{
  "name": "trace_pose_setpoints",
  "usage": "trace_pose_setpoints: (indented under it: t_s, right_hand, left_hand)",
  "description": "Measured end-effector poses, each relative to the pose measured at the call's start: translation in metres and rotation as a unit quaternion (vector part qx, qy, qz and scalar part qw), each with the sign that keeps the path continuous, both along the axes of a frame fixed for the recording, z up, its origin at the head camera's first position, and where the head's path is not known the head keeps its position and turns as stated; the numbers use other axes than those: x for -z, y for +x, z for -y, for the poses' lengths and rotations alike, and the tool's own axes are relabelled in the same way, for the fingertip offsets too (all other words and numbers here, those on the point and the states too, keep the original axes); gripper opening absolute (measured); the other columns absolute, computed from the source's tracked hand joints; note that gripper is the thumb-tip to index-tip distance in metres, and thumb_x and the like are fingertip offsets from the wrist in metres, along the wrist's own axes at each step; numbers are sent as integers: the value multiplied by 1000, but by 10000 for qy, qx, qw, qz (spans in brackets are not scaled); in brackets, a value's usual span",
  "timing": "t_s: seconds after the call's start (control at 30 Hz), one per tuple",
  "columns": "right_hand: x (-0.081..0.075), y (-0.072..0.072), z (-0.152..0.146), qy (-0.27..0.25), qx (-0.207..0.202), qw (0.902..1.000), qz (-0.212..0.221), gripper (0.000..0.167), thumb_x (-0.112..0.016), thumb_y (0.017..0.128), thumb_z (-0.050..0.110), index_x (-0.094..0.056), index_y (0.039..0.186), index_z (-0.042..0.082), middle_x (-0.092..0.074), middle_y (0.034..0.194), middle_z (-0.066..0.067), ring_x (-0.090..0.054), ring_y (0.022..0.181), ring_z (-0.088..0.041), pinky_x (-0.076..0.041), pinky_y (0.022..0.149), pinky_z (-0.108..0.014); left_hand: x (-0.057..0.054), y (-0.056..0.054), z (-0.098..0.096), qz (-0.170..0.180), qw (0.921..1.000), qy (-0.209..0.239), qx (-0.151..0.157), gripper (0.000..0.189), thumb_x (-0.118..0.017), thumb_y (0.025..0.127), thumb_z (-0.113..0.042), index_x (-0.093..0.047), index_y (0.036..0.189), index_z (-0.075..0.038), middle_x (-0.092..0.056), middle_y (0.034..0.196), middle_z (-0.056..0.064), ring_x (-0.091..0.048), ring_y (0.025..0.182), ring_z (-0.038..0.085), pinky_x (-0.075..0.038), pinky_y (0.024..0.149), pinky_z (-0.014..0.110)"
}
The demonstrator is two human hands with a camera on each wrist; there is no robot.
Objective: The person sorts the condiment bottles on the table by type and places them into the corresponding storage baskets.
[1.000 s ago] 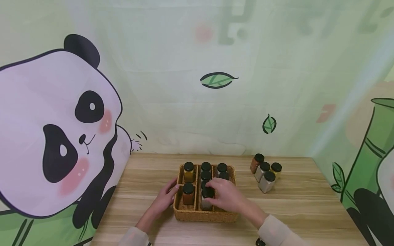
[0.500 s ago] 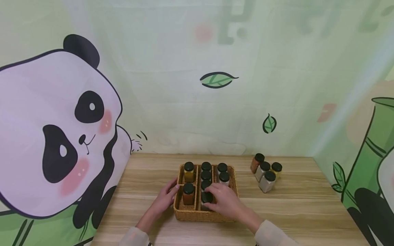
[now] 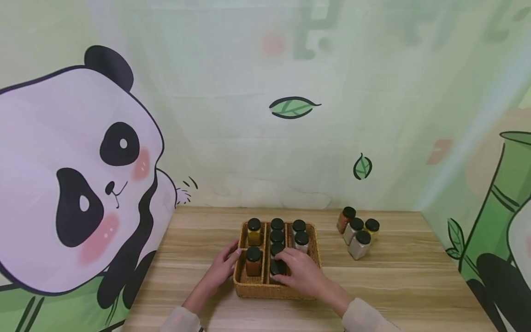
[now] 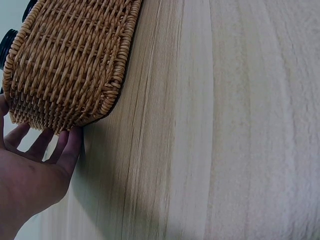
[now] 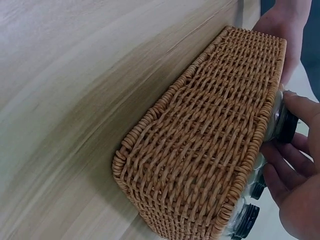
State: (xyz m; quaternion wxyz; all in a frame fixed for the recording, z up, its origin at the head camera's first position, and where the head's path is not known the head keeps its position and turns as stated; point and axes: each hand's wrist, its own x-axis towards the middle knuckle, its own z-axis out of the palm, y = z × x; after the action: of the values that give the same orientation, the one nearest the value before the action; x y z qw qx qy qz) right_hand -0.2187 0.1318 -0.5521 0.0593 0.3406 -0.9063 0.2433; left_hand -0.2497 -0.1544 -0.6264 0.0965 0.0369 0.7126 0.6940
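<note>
A woven basket (image 3: 253, 290) with dividers stands on the table, holding several spice jars with black lids. In its middle column, my right hand (image 3: 304, 274) pinches the frontmost spice jar (image 3: 277, 266) between thumb and fingers near the lid. The right wrist view shows this jar's clear shoulder and lid (image 5: 287, 129) above the basket rim, its lower body hidden by the wicker wall. On the basket's left side rests my left hand (image 3: 221, 268), its fingertips on the outer wicker in the left wrist view. The left column holds an orange-brown jar (image 3: 253, 265) and a yellow jar (image 3: 254, 236).
Right of the basket, several more jars cluster on the wooden table (image 3: 394, 286): a reddish jar (image 3: 344, 223), a whitish jar (image 3: 358, 249) and a yellow jar (image 3: 375, 233) among them. A cloth backdrop (image 3: 232, 152) printed with pandas and leaves stands behind the table.
The pinched jar has sunk lower into the middle column, my right hand going down with it. A right-column jar shows more fully behind the hand. My left hand stays put.
</note>
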Motion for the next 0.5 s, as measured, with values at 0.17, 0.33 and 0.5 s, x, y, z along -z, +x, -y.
trace_pose_setpoints:
  t_s: [0.17,0.33,0.5]
  right_hand:
    - [-2,1,-1,-200,46,9993,313,42,-87,92,32,-72,123,8,-72,117,-3,-70,103,-18,-62,84,-35]
    - [-14,0,-12,-438,-46,9970,643,44,-87,92,31,-72,123,3,-73,114,-7,-70,101,-21,-62,85,-37]
    - [-29,-6,-37,-605,80,9955,731,42,-84,94,28,-70,126,4,-71,116,-5,-68,106,-23,-62,90,-44]
  left_hand:
    - [-1,-1,0,-34,10000,-63,16,59,-52,114,-29,-34,165,-4,-32,168,24,-44,146,46,-50,111,53]
    - [-2,1,0,4,10000,-45,13,60,-52,114,-30,-34,165,-4,-32,169,24,-44,146,45,-49,112,55]
    - [-2,1,1,3,10000,-66,39,62,-52,114,-32,-33,165,-4,-31,169,24,-44,146,45,-50,112,54]
